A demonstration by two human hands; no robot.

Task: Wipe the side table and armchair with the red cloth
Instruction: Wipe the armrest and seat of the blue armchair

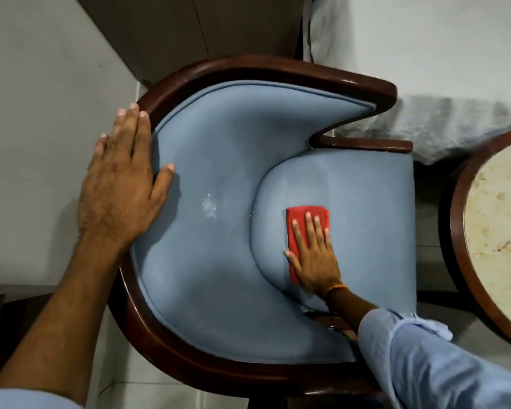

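Note:
I look straight down on a blue armchair point(224, 261) with a dark curved wooden frame. My right hand point(313, 255) presses flat on a folded red cloth point(303, 215) lying on the seat cushion point(366, 231), near its inner curved edge. My left hand point(121, 184) rests flat on top of the chair's backrest, fingers spread over the wooden rim and the blue padding, holding nothing. A white scuffed patch point(209, 205) marks the inside of the backrest. The round side table point(496, 231), pale marble top in a dark wooden rim, stands at the right edge.
A bed with white bedding point(425, 69) lies beyond the chair and the table. A pale wall point(36, 98) is on the left and dark furniture point(0, 314) at the lower left. Grey floor tiles point(160, 391) show under the chair.

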